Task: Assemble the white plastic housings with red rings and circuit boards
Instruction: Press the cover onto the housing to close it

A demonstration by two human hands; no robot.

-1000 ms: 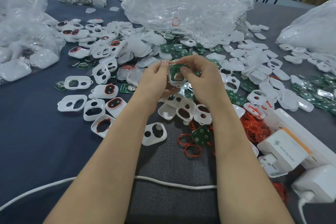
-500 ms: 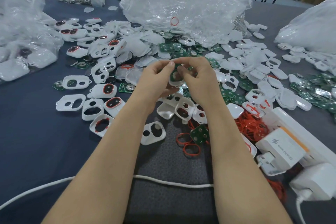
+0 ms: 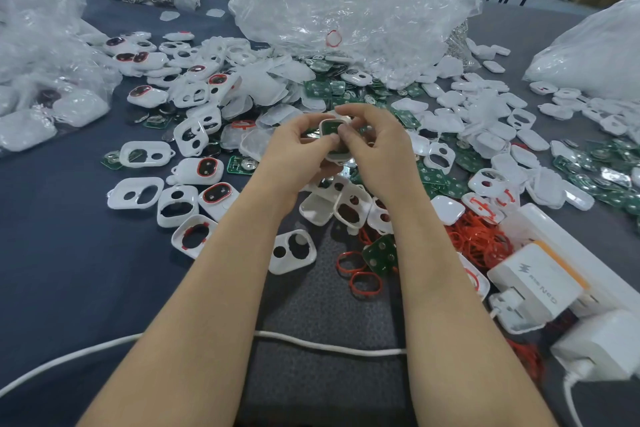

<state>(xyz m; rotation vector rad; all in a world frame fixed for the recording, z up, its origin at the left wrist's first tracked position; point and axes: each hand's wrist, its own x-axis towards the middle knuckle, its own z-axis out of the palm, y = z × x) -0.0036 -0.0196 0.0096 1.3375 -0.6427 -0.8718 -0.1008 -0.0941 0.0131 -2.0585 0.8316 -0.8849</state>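
Observation:
My left hand point(image 3: 298, 152) and my right hand point(image 3: 375, 149) meet above the middle of the table and together hold one white housing point(image 3: 329, 126) with a green circuit board inside it. My right thumb presses on the board; fingers hide most of the housing. Loose white housings point(image 3: 136, 192) lie all around, some fitted with red rings point(image 3: 216, 193). Loose red rings point(image 3: 363, 282) and a pile of them point(image 3: 481, 241) sit to the right. Green circuit boards point(image 3: 379, 255) are scattered among the parts.
Clear plastic bags point(image 3: 346, 0) stand at the back, left and right. White chargers on a power strip point(image 3: 536, 284) occupy the right front. A white cable point(image 3: 329, 345) crosses the dark cloth under my forearms.
My hands kept the housing between them and shifted slightly; my right thumb now presses down on the green board inside the housing.

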